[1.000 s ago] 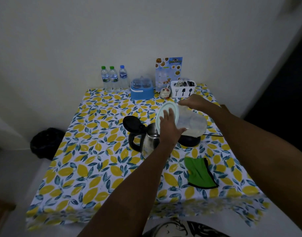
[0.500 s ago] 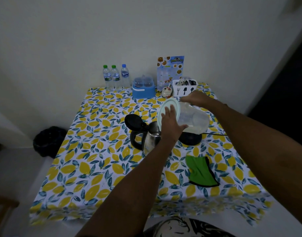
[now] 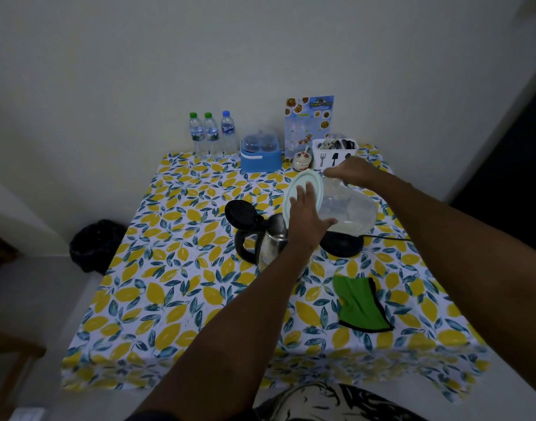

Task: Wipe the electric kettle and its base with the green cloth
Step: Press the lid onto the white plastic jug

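Both of your arms are bare from the bottom edge of the picture all the way to the fingers. You have no sleeves on them. Your left hand (image 3: 308, 217) and your right hand (image 3: 350, 171) have no gloves, rings or watch. At the very bottom, a bit of your clothing (image 3: 327, 402) shows. It is white with black squiggly marks.

A table (image 3: 175, 299) in a lemon-and-leaf cloth stands against a plain pale wall (image 3: 199, 56). Left of the table, a black bin (image 3: 93, 244) sits on the grey floor (image 3: 32, 314) (light is dim). Right of the table, a dark opening (image 3: 515, 165).
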`<state>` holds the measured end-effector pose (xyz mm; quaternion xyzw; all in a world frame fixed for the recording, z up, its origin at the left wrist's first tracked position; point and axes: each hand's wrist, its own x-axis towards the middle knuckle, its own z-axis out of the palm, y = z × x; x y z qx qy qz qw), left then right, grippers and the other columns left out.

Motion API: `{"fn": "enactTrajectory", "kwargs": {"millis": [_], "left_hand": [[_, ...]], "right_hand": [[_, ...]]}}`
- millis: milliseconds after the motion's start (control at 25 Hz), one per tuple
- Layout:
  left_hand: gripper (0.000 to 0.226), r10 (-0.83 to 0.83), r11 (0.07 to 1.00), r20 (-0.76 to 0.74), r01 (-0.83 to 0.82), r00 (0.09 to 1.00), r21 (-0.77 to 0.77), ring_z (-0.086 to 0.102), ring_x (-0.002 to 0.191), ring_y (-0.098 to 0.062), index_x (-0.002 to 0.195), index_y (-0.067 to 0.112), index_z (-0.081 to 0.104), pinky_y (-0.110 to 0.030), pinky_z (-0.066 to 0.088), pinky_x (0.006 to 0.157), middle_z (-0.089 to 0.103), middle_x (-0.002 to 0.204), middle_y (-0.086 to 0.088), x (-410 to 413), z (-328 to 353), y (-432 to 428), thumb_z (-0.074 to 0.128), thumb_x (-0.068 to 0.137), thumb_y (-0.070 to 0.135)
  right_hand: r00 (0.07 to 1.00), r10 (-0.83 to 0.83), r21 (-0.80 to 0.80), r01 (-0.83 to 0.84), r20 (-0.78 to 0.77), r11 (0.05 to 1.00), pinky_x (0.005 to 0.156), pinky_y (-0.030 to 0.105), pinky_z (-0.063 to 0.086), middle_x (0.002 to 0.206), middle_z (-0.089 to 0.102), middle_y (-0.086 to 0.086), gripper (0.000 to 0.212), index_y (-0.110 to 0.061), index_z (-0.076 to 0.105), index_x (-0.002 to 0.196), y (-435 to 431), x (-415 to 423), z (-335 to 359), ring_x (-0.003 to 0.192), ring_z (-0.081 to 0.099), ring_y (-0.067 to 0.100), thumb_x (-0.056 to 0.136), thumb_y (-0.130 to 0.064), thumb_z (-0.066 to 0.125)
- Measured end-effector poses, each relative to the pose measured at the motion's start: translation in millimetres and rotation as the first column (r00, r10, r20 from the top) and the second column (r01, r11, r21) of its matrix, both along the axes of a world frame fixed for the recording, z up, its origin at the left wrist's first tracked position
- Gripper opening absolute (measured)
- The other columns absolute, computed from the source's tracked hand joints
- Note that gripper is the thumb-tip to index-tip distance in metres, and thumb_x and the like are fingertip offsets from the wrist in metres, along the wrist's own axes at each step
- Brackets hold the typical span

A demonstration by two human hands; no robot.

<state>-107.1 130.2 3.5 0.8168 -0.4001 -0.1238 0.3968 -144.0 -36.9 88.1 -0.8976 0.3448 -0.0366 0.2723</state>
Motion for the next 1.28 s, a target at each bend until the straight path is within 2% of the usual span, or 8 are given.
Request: {"fn": "enactTrajectory", "kwargs": {"millis": [320, 440, 560, 640, 760, 1000, 1080, 1280], "left_hand": [[0.11, 0.013, 1.0, -0.003, -0.013, 1.0, 0.018, 0.004, 0.149, -0.036, 0.153, 0.015, 0.002, -0.049, 0.015, 0.121, 0.003, 0.163, -0.016, 4.5, -2.8, 4.0, 0.078, 0.076, 0.038], [0.111, -0.018, 0.998, 0.068, 0.014, 0.997, 0.058, 0.007, 0.148, -0.039, 0.153, 0.013, 0.003, -0.05, 0.017, 0.121, 0.005, 0.162, -0.017, 3.9, -3.7, 2.9, 0.078, 0.076, 0.039], [0.108, -0.079, 0.991, 0.164, 0.06, 0.983, 0.122, 0.009, 0.146, -0.044, 0.153, 0.013, 0.005, -0.052, 0.019, 0.119, 0.008, 0.162, -0.018, 2.6, -4.8, -3.9, 0.077, 0.076, 0.039], [0.108, -0.139, 0.979, 0.246, 0.096, 0.959, 0.179, 0.011, 0.146, -0.046, 0.153, 0.014, 0.006, -0.052, 0.019, 0.119, 0.01, 0.161, -0.02, 0.4, -4.4, -13.1, 0.077, 0.076, 0.04], [0.104, -0.241, 0.945, 0.308, 0.15, 0.921, 0.291, 0.009, 0.144, -0.05, 0.153, 0.013, 0.005, -0.053, 0.017, 0.119, 0.009, 0.16, -0.022, -9.5, -4.5, -27.6, 0.075, 0.079, 0.038], [0.102, -0.485, 0.83, 0.395, 0.268, 0.78, 0.49, 0.012, 0.143, -0.051, 0.152, 0.01, 0.004, -0.056, 0.019, 0.118, 0.008, 0.16, -0.023, -42.7, -27.2, -79.4, 0.072, 0.082, 0.038], [0.1, -0.561, 0.786, 0.408, 0.309, 0.72, 0.536, 0.014, 0.143, -0.05, 0.152, 0.009, 0.006, -0.056, 0.019, 0.117, 0.01, 0.16, -0.024, -55.3, -33.1, -102.3, 0.071, 0.082, 0.04], [0.092, -0.687, 0.707, 0.428, 0.402, 0.588, 0.582, 0.016, 0.144, -0.047, 0.152, 0.006, 0.01, -0.055, 0.022, 0.115, 0.012, 0.16, -0.022, -87.9, -44.0, -156.4, 0.066, 0.087, 0.04]], "right_hand": [[1.0, -0.01, 0.041, 0.009, 0.029, 0.999, 0.057, 0.032, 0.031, 0.051, 0.042, 0.006, 0.05, -0.014, 0.043, 0.049, 5.1, 3.1, -1.5, 0.049, 0.042, 0.021, 0.081, -0.046, 0.064], [0.997, -0.041, 0.111, 0.033, 0.063, 0.993, 0.057, 0.033, 0.034, 0.057, 0.049, 0.012, 0.049, -0.007, 0.051, 0.057, 0.4, -3.9, -9.5, 0.056, 0.05, 0.026, 0.08, -0.047, 0.065], [0.975, -0.168, 0.242, 0.131, 0.142, 0.961, 0.059, 0.032, 0.042, 0.073, 0.061, 0.017, 0.048, 0.0, 0.065, 0.077, -8.8, -17.5, -26.0, 0.068, 0.06, 0.029, 0.077, -0.049, 0.067], [0.95, -0.253, 0.336, 0.182, 0.183, 0.924, 0.058, 0.031, 0.039, 0.066, 0.055, 0.012, 0.044, -0.004, 0.065, 0.074, -14.4, -30.1, -36.7, 0.061, 0.053, 0.024, 0.077, -0.048, 0.067], [0.901, -0.376, 0.473, 0.241, 0.216, 0.848, 0.052, 0.031, 0.029, 0.059, 0.042, 0.01, 0.041, -0.01, 0.051, 0.065, -24.4, -53.3, -58.5, 0.049, 0.037, 0.021, 0.081, -0.043, 0.066], [0.722, -0.68, 0.7, 0.418, 0.13, 0.578, 0.054, 0.033, 0.034, 0.066, 0.051, 0.009, 0.03, -0.012, 0.063, 0.077, -66.8, -107.3, -131.4, 0.054, 0.044, 0.021, 0.082, -0.041, 0.066], [0.662, -0.74, 0.754, 0.422, 0.123, 0.503, 0.051, 0.032, 0.031, 0.061, 0.045, 0.006, 0.029, -0.009, 0.063, 0.082, -84.8, -127.3, -151.2, 0.051, 0.04, 0.02, 0.085, -0.038, 0.065], [0.557, -0.814, 0.788, 0.423, 0.164, 0.448, 0.051, 0.033, 0.025, 0.054, 0.033, 0.007, 0.029, -0.006, 0.055, 0.075, -133.6, -181.1, -184.3, 0.048, 0.03, 0.02, 0.091, -0.03, 0.06]]}}
